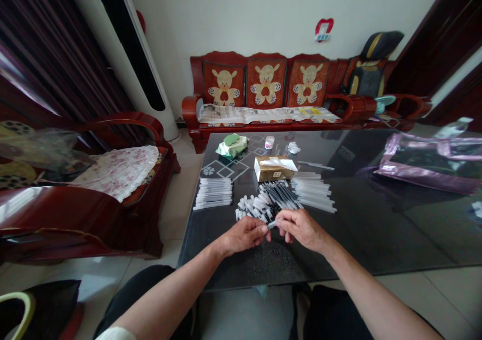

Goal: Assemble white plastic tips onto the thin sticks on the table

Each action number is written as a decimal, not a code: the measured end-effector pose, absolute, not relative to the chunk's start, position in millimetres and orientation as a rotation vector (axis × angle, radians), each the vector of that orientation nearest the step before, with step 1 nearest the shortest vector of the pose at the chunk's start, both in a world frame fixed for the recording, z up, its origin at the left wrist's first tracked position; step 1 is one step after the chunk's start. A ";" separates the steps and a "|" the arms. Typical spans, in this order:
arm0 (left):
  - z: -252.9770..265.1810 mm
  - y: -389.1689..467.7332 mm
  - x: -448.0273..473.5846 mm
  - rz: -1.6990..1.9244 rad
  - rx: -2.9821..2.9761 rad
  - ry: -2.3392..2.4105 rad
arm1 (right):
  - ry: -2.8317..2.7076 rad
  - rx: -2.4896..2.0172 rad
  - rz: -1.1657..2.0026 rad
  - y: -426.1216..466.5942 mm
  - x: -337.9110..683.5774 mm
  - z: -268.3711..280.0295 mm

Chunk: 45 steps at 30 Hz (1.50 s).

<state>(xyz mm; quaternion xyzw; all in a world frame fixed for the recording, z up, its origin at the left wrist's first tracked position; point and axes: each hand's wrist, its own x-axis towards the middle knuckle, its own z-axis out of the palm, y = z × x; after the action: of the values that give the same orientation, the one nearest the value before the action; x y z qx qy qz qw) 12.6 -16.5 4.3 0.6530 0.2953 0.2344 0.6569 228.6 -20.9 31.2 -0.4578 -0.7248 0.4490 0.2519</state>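
My left hand (248, 233) and my right hand (302, 228) meet near the front of the dark glossy table (376, 229). Between their fingertips is a slim whitish pen (273, 224), gripped from both ends and mostly hidden by the fingers. Just beyond the hands lies a heap of white pen caps (256, 207). Behind it, a bundle of dark refills (281, 195) leans diagonally. Clear whitish pen barrels (312, 192) lie stacked to the right. On the left, a neat row of pens (214, 193) lies side by side.
A gold-brown box (274, 169) stands behind the refills. Further back are a green wipes pack (232, 145), a small cup (269, 142) and crumpled tissue (293, 147). A pink-edged clear bag (429, 164) lies at right. Wooden sofas (192, 79) stand beyond and at left.
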 end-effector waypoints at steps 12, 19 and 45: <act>4.6 -18.2 15.4 0.632 1.952 0.841 | -2.001 -1.341 1.225 -22.6 227.5 32.3; 7.9 -24.7 17.9 0.636 2.110 0.905 | -1.817 -1.383 1.480 -22.5 230.0 21.5; 20.1 29.1 -80.1 0.563 2.219 1.777 | -1.388 -1.467 1.430 -8.3 233.3 17.3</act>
<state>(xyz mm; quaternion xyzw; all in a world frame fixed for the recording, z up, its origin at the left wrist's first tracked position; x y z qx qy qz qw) -80.1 29.1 20.1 0.7600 0.6087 0.1928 0.1214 233.3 -8.3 17.3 -0.5601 -0.5300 0.5461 0.3272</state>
